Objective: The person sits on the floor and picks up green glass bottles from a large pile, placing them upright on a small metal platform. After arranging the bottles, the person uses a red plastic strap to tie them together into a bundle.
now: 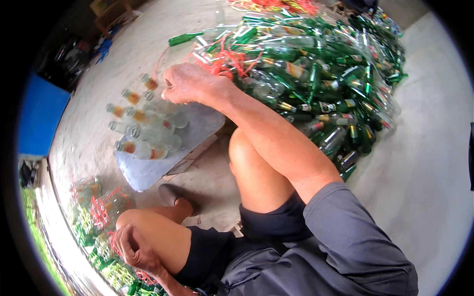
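Observation:
My right hand is curled above a low metal-topped table; whatever lies within its fingers is hidden. Below and beside it, several clear glass bottles with orange neck labels stand grouped upright on the table. Red plastic twine shows just beyond the hand, and a strand of it hangs over the floor near the bottles. Loosely curled beside my bent left knee, my left hand appears to hold nothing, its thumb apart from the fingers.
A large heap of green and clear glass bottles covers the floor ahead and right. One green bottle lies apart from it. Bottles bundled in red and yellow netting line the left side. A blue panel stands farther left.

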Tool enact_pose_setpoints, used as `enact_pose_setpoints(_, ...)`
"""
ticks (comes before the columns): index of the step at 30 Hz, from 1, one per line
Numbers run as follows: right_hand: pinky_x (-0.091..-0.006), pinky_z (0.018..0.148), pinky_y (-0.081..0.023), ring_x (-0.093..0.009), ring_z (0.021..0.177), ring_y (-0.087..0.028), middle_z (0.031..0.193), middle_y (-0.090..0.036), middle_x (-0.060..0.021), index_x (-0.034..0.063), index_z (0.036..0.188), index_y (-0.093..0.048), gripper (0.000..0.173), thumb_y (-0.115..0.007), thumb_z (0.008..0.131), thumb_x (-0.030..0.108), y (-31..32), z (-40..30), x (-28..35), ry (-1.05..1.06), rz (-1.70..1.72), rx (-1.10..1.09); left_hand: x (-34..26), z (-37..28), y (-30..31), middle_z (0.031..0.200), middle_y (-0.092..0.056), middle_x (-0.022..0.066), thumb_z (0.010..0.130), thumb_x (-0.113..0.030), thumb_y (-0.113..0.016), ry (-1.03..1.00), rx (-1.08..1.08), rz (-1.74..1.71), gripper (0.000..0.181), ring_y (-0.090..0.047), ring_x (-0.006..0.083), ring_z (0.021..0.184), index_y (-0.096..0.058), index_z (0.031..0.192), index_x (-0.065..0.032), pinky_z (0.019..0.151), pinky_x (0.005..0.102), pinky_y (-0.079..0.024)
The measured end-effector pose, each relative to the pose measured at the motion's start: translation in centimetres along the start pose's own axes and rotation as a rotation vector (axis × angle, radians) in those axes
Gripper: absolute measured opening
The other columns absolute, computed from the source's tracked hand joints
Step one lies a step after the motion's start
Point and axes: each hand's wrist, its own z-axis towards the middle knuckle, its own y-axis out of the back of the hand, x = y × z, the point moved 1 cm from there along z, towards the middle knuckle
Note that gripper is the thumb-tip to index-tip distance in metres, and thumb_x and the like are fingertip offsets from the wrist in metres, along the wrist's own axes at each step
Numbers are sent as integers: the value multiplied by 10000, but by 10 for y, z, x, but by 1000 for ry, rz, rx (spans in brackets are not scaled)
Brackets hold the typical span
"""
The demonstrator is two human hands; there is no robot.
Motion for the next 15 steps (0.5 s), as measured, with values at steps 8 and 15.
enact_pose_setpoints(8,-293,461,-444,-109,481,-569,587,-572,-11,-24,882,-686,265,-638,973,220,20,-169,-95,-234,739,-423,52,-21,-22,1043,-694,95,928,-25,-629,115,-16,-123,155,-654,226,956,-706,1045,42,938,353,-520)
enact_pose_setpoints(15,-239,449,-453,-62,521,-554,670,-583,30,83,857,-704,206,-735,943,268,-68,-341,-231,-857,1086,-672,10,-1,-18,1060,-715,113,961,-37,-687,-147,42,29,160,-667,239,1012,-714,1112,8,958,366,-527)
